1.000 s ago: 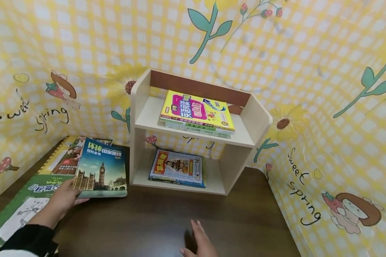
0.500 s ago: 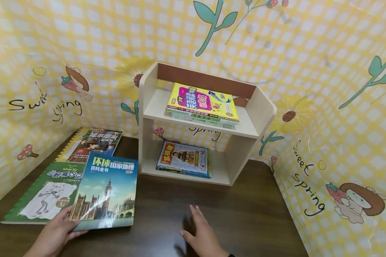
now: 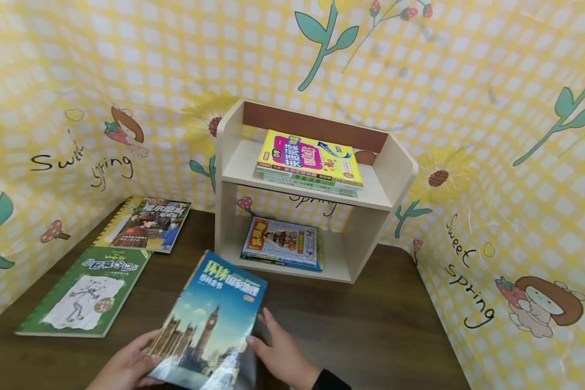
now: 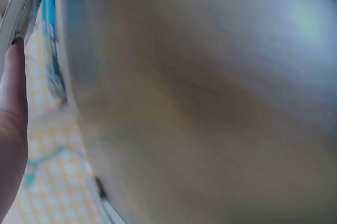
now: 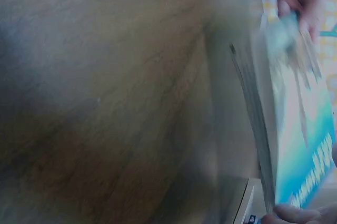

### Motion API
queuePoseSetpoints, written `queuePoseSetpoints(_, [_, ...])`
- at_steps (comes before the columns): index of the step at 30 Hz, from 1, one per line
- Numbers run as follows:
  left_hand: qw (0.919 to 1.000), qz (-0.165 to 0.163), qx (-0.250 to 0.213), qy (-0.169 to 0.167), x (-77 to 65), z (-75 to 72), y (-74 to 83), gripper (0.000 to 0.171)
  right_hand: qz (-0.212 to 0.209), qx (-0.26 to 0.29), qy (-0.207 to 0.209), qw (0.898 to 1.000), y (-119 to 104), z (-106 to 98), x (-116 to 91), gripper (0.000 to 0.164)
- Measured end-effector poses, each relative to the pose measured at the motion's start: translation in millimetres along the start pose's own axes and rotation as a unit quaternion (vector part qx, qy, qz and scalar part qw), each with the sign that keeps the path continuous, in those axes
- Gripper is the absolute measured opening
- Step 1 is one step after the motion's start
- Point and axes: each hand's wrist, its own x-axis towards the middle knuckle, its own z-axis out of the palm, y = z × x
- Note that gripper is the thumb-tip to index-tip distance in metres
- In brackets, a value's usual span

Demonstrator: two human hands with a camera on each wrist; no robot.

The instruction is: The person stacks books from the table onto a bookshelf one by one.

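My left hand (image 3: 130, 362) grips a blue paperback book (image 3: 209, 319) by its lower left edge in the head view. A clock tower is pictured on the cover, and the book is held tilted over the table, its lower pages spread a little apart. My right hand (image 3: 285, 349) is at the book's right edge, thumb tip at the cover and fingers extended alongside. In the right wrist view the right fingertips (image 5: 295, 214) meet the book's edge, while the left hand (image 5: 303, 0) holds its far end. One left finger (image 4: 13, 81) lies against the pages in the left wrist view.
A two-tier cream shelf (image 3: 226, 206) stands at the back of the brown table (image 3: 370, 325). Yellow-topped books (image 3: 312, 157) lie on its upper tier, more books (image 3: 283, 244) below. Left lie a green book (image 3: 85, 292) and a yellow-edged book (image 3: 148, 225). Checkered cloth (image 3: 468, 108) surrounds everything.
The blue book has come off the books at the left and moved right and nearer with my left hand, tilting on the way. My right hand has come further into view, up to its edge.
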Motion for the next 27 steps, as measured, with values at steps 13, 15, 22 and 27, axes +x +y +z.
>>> queuePoseSetpoints(13, [0.9645,-0.027,0.132,0.227,89.2,83.9,23.1,0.052,-0.051,0.104,0.128,0.985,-8.4,-18.3,11.4,0.063])
queuePoseSetpoints(15, [0.962,-0.027,0.132,0.237,95.1,88.0,22.4,0.051,-0.039,0.114,0.144,0.982,-8.7,-19.7,12.1,0.06])
queuePoseSetpoints(22, [0.9598,-0.013,0.101,0.262,114.6,104.8,10.3,0.047,-0.001,0.155,0.228,0.961,-8.4,-30.0,16.9,0.048])
queuePoseSetpoints(27, [0.9631,-0.006,0.091,0.253,122.1,111.6,0.7,0.046,-0.003,0.149,0.256,0.955,-5.5,-44.0,16.9,0.047])
